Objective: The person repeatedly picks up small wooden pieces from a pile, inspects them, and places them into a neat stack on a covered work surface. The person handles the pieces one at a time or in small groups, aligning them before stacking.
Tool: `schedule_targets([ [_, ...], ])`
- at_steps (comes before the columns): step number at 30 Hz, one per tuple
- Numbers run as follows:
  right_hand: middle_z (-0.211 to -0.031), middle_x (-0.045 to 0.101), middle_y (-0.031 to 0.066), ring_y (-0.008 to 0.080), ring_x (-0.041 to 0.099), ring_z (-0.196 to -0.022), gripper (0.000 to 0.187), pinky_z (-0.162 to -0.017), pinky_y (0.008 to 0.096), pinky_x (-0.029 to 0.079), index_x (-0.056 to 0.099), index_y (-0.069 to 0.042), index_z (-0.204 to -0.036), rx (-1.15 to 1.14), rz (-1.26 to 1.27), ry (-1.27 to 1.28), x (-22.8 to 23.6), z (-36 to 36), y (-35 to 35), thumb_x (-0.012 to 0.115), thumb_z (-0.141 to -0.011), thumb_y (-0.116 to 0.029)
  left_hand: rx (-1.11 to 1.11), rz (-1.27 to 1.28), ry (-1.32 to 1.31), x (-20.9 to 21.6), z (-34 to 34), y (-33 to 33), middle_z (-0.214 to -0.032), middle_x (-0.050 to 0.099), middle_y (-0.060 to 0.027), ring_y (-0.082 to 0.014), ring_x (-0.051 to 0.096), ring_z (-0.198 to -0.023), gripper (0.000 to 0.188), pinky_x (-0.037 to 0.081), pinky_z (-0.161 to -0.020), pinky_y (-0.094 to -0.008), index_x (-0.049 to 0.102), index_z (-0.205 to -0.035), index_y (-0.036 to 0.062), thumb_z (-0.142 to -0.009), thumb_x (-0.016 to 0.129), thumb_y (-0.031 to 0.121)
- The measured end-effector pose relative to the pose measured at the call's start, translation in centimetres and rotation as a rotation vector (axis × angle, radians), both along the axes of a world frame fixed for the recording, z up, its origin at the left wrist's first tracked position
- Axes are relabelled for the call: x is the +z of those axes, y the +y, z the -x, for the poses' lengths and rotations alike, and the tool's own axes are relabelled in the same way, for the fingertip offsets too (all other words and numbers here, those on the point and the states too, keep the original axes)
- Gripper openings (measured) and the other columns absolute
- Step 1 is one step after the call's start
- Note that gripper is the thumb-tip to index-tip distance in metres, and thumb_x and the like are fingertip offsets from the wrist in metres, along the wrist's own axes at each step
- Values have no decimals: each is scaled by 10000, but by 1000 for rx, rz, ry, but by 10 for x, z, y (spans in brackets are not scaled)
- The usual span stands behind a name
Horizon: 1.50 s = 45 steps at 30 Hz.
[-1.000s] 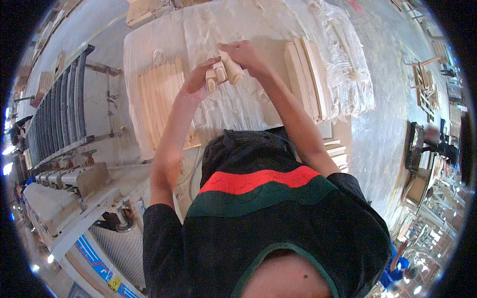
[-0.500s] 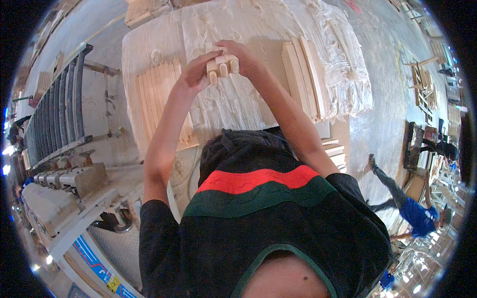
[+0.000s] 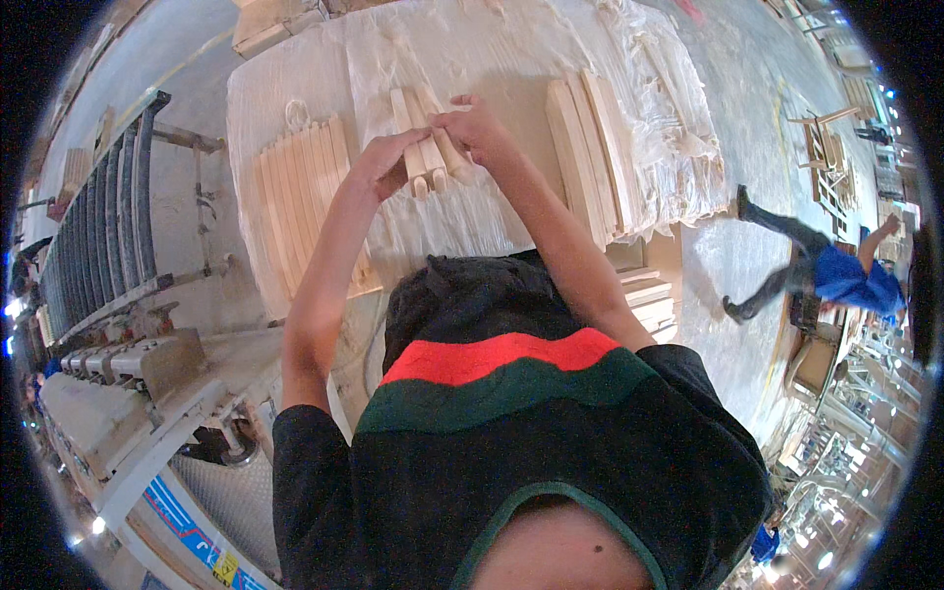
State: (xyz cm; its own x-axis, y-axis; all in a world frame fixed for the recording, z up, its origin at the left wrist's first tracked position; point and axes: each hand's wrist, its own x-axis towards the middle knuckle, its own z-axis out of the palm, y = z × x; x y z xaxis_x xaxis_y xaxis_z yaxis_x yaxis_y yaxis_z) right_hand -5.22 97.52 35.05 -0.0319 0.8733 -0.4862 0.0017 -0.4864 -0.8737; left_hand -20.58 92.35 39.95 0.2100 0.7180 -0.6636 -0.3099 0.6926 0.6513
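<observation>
A few pale wooden slats [image 3: 413, 113] with rounded near ends are between my hands, over the plastic-covered stack [image 3: 492, 216]. My left hand [image 3: 391, 162] closes on them from the left, its thumb across the top. On the right side, my right hand [image 3: 477, 135] grips the rightmost slat, with one finger stretched away from the wood. Whether the slats rest on the plastic, I cannot tell. To the left lies a row of similar slats [image 3: 303, 202]; thicker wooden strips [image 3: 590, 147] lie to the right.
A dusty machine [image 3: 128, 393] stands at my left, with a dark roller rack [image 3: 108, 216] beyond it. More wooden pieces [image 3: 644, 300] are stacked by the right near corner. A person in blue [image 3: 846, 275] walks on the floor to the right.
The slats have tipped from end-on toward me to lying more lengthwise, and now fan apart slightly. My hands have come a little nearer. The person in blue has moved farther away.
</observation>
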Motion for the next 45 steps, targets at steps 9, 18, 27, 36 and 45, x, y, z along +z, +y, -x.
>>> schedule_targets([
  [9,-999,659,209,325,646,-954,564,-862,398,496,514,47,-1214,48,-216,-609,42,15,-9,654,-809,-320,-36,0,-112,-13,6,4,-1074,624,-170,-273,654,-921,312,551,-760,-399,531,-1170,-87,-943,494,125],
  [18,-1069,644,211,367,619,-1017,563,-904,424,476,496,43,-1249,126,-249,-631,56,28,-32,613,-817,-297,-73,-13,-191,-38,12,1,-998,645,-178,-292,667,-801,308,561,-632,-397,535,-1145,-76,-956,413,135],
  [27,-870,686,210,340,677,-815,422,-743,405,529,643,39,-1059,286,-141,-416,-18,19,-39,645,-792,-287,116,-366,378,-66,-2,-56,-1059,639,-160,-241,648,-917,657,557,-741,-376,369,-1345,-23,-794,718,52],
  [36,-846,677,206,336,671,-823,394,-746,421,524,635,2,-1062,378,-372,-592,-83,81,-86,664,-757,-245,273,-277,356,-132,44,-103,-1049,642,-107,-173,624,-924,415,523,-772,-308,519,-1178,-13,-811,689,80],
  [45,-959,682,172,265,674,-824,411,-758,367,534,623,-5,-1115,455,-307,-348,-85,85,-73,676,-738,-158,22,-661,1207,-133,33,-97,-1159,586,-197,-330,575,-1043,495,447,-903,-418,420,-1283,1,-884,601,233],
])
